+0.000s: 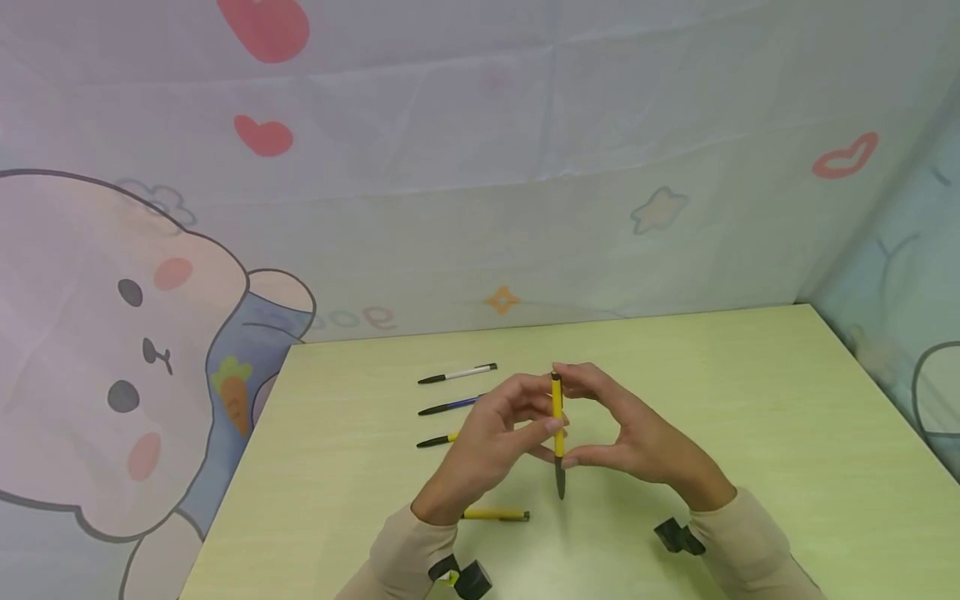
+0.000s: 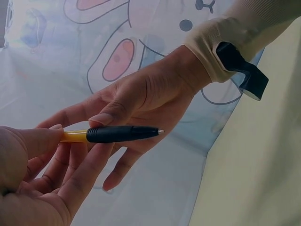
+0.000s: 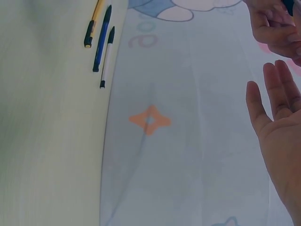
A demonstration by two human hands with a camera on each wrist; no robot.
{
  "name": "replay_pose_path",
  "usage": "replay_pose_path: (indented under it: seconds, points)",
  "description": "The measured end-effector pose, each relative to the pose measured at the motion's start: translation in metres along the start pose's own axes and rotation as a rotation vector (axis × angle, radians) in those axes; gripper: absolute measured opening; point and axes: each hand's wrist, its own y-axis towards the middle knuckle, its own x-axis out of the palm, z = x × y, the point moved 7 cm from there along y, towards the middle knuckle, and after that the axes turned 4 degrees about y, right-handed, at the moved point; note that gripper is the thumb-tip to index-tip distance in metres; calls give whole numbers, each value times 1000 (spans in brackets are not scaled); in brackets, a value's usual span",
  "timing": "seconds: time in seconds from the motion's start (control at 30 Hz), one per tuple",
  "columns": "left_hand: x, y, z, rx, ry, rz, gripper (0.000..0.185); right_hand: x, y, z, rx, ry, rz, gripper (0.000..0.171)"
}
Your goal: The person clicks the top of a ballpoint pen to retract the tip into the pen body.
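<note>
Pinching an upright yellow pen (image 1: 557, 417) between them, the left hand (image 1: 491, 446) and right hand (image 1: 637, 437) hover above the counter (image 1: 750, 400) (three pens (image 1: 457, 374) lie beyond).

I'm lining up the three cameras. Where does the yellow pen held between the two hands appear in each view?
Head: the yellow pen stands upright at centre, pinched between both hands.
Left wrist: the pen lies level at centre left, black tip pointing right.
Right wrist: only a dark bit at the top right corner may be it; cannot tell.
Shared landmark: the right hand, in all three views.
</note>
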Motion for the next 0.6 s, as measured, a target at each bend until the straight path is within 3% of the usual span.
replay_pose_path:
  seconds: [0.6]
  points:
    - [0,1,6,14,6,2,37,0,0,-1,27,20,3,92]
